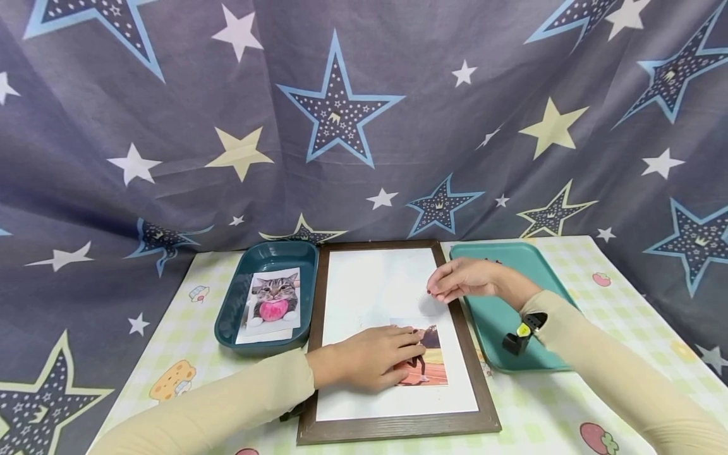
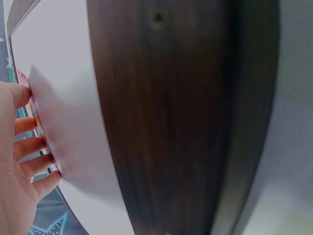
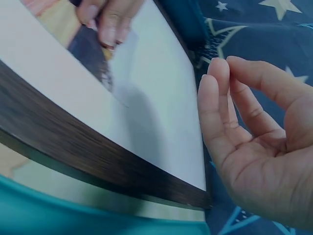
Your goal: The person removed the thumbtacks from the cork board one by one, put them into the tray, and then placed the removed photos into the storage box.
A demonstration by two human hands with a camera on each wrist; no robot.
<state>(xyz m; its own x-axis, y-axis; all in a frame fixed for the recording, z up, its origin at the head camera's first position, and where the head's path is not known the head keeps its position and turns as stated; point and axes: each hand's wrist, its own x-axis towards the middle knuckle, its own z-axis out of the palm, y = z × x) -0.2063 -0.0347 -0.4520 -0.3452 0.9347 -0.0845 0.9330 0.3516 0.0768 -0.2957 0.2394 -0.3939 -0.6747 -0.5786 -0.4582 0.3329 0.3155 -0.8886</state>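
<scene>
A brown-framed whiteboard [image 1: 370, 284] lies on the table. On its lower part is a photo [image 1: 435, 370] showing a figure on a reddish track. My left hand [image 1: 378, 359] rests on the photo with fingers extended, covering its left part. Above the board's right edge, my right hand [image 1: 467, 278] pinches a small dark-red piece [image 1: 429, 292] between thumb and fingertips; its kind is too small to tell. In the right wrist view, the thumb meets the fingertips of the right hand [image 3: 254, 122], and the piece is hidden there.
Left of the board, a dark teal tray [image 1: 226, 322] holds photos, with a cat photo [image 1: 275, 300] on top. A green tray [image 1: 500, 344] at the right has small dark-red pieces [image 1: 496, 261] near its far end. A star-patterned curtain [image 1: 364, 189] hangs behind the checked tablecloth [image 1: 199, 335].
</scene>
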